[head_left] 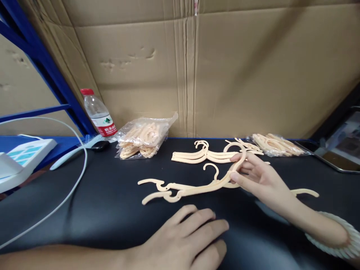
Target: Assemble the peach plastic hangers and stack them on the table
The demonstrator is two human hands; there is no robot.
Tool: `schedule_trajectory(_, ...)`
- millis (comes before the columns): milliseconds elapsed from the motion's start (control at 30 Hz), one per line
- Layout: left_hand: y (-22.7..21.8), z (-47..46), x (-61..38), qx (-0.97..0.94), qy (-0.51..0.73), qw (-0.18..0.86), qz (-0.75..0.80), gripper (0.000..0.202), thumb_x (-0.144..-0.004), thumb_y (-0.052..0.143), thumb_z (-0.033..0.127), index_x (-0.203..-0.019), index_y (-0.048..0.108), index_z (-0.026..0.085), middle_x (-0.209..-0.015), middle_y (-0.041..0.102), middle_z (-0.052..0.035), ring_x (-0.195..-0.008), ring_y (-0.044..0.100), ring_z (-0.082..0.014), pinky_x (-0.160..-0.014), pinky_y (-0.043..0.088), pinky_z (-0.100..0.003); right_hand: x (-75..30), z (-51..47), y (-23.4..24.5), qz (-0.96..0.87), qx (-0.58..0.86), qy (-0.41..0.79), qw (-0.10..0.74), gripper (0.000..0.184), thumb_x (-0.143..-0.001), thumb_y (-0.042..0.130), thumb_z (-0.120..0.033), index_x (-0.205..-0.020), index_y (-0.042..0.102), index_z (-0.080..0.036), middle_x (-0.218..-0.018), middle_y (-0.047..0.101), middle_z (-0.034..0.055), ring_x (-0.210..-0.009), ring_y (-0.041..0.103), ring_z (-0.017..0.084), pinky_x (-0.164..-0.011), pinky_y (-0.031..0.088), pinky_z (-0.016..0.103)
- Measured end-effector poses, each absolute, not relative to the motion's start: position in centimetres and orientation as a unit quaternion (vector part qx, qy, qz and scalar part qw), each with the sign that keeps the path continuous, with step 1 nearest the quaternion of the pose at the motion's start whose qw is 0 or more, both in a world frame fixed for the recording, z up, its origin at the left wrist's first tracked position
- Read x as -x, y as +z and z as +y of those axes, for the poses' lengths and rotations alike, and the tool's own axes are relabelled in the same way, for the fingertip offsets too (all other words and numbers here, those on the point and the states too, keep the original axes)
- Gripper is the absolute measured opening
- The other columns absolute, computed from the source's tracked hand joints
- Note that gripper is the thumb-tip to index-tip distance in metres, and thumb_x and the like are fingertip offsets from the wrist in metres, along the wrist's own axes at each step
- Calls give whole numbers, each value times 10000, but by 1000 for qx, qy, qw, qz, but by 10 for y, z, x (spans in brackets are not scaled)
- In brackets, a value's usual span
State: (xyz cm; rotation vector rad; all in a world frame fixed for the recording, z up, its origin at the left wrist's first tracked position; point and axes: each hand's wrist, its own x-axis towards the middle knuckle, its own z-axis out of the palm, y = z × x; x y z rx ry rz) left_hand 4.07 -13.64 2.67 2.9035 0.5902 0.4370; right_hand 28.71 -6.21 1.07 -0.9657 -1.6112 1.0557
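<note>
My right hand pinches the hook end of a cream plastic hanger that lies tilted across the black table top. A second cream hanger lies under it, its arm reaching past my wrist to the right. My left hand rests flat on the black surface near the front edge, fingers together and stretched out, holding nothing. A small stack of cream hangers lies just behind my right hand.
A clear bag of hangers sits at the back left, another bag of hangers at the back right. A water bottle, a white cable, a white device and a blue rack post stand left. Cardboard walls the back; a tray sits right.
</note>
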Motion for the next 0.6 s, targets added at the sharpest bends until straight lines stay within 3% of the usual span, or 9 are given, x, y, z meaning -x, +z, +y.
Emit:
schedule_trajectory(100,18,-134,-42,-971,115,-11,211,465,-934,536,237,-1369,475,85,-1449,432,-216,-1372,351,-386,-1110,296,-556,-280,-64,2,-672,403,419,459,462,-843,666,-374,-1209,411,-254,-769,600,-21,-733,600,175,-689,516,307)
schedule_trajectory(267,12,-131,-45,-961,52,20,270,641,-914,571,316,-1454,356,46,-1491,275,-281,-1396,242,-435,-1080,308,-593,-277,-63,-7,-734,435,342,394,530,-852,594,-305,-1303,330,-218,-732,587,-32,-679,580,170,-667,487,310)
schedule_trajectory(400,17,-129,-44,-952,24,61,300,672,-887,592,293,-1468,337,72,-1506,264,-256,-1403,241,-419,-1091,292,-595,-277,-62,-10,-767,417,311,376,442,-864,551,-267,-1272,392,-211,-837,606,3,-750,599,168,-706,500,312)
schedule_trajectory(600,24,-128,-47,-946,-12,76,314,772,-871,614,472,-1458,345,49,-1494,250,-286,-1387,245,-464,-1062,282,-656,-284,-60,-7,-817,436,194,324,325,-830,586,-187,-1152,550,-203,-935,615,39,-838,588,181,-777,494,329)
